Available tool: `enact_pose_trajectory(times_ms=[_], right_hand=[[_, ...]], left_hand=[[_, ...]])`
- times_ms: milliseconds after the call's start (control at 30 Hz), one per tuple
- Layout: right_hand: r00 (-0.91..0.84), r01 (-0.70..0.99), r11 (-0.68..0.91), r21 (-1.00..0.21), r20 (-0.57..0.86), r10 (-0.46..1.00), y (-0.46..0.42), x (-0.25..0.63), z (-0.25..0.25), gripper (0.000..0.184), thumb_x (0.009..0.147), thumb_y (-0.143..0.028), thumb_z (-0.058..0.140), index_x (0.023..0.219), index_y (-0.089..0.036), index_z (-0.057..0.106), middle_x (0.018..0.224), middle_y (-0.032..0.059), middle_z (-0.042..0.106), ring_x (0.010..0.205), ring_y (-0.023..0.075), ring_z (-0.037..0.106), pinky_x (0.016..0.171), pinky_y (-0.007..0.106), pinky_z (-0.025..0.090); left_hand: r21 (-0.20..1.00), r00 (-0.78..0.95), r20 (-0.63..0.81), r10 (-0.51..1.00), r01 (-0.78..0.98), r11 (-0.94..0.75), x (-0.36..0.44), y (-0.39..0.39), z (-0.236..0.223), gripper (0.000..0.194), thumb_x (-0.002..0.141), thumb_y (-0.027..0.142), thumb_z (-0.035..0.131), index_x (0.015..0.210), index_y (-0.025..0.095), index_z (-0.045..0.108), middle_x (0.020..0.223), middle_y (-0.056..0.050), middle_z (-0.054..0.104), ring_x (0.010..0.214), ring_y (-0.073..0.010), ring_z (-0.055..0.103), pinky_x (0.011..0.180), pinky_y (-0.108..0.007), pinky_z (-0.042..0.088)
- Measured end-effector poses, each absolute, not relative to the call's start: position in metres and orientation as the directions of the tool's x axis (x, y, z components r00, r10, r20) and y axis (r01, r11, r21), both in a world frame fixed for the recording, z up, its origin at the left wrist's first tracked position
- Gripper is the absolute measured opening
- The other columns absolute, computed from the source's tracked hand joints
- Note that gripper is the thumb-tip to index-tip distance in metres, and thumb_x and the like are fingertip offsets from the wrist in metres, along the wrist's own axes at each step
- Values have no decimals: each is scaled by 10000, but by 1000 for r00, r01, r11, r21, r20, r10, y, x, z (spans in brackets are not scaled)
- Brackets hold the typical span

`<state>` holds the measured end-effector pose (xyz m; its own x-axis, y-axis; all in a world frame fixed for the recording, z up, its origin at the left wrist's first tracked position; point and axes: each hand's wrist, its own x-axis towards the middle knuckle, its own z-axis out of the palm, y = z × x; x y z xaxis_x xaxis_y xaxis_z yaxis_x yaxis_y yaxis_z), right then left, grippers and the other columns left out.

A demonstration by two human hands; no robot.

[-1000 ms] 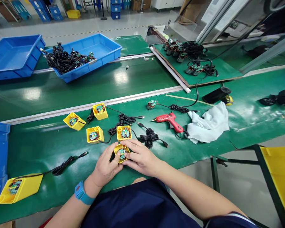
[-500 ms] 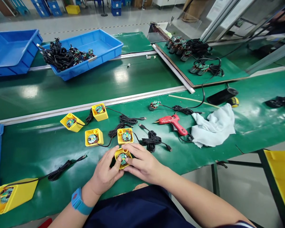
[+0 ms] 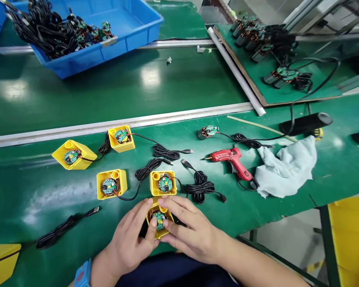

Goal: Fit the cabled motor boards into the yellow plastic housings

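"Where's the yellow box (image 3: 158, 236), and your fingers?"

"Near the front edge of the green table (image 3: 107, 223); my left hand (image 3: 128, 239) and right hand (image 3: 197, 233) curl around it, fingertips pressed in at the circuit board (image 3: 159, 219)"

"The risk?"

"Uneven pressure could tilt the board or strain a joint, and a slip could bump the second box (image 3: 163, 193) just beyond"

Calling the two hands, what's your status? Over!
Left hand and right hand holding one yellow housing. Green circuit board inside, facing up. Second housing close beyond; red glue gun off right.
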<state>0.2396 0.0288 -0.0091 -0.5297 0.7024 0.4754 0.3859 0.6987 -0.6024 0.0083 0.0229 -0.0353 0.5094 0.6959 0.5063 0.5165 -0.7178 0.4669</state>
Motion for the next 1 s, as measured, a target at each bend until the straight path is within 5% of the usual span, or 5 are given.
enact_pose_trajectory(times_ms=[300,533,1000], right_hand=[[-553,397,675,-622,424,717,30,242,-9,164,980,-228,687,1068,-91,672,1348,285,656,1328,341,592,1001,480,611],[-551,412,664,-624,410,727,29,242,-8,162,971,-216,698,1091,-112,666,1339,276,673,1344,333,595,1006,491,615],[-548,384,665,-641,421,723,29,240,-9,167,963,-177,693,1103,-91,659,1354,289,651,1356,335,584,1040,498,597]], left_hand=[[559,429,469,772,533,-635,14,19,-36,783,929,62,629,1626,287,352,1401,-158,631,1216,-261,676,910,-372,667],[658,368,367,854,547,-518,16,11,-40,665,1002,132,560,1631,167,344,1290,-156,721,1145,-235,723,939,-341,667],[697,346,338,875,534,-480,16,15,-35,556,1035,194,528,1580,153,427,1275,-148,734,1129,-217,744,961,-302,654]])
